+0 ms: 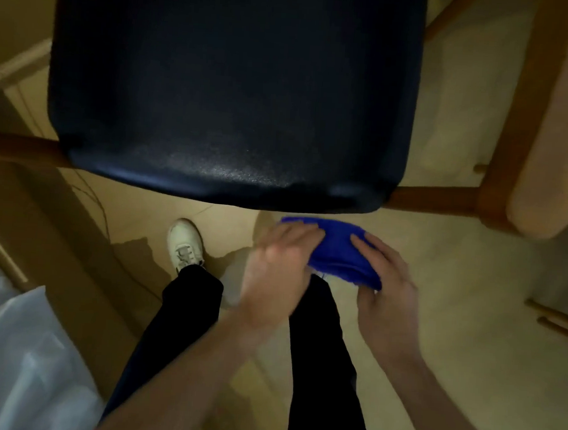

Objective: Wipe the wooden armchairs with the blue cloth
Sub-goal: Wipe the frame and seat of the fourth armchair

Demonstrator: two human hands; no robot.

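Now | blue cloth (337, 251) long axis sideways | left hand (277, 267), right hand (386, 281) grip clamped on it

Open floor right of the legs, chair blocking ahead

The dark seat (234, 88) and its wooden rail (433, 199) close off the way forward, with the armrest (553, 131) standing at right; bare floor (469, 309) lies open between them, while white plastic (24, 358) crowds the lower left.

Dim room, beige floor (452, 325), translucent plastic sheet (18, 348)
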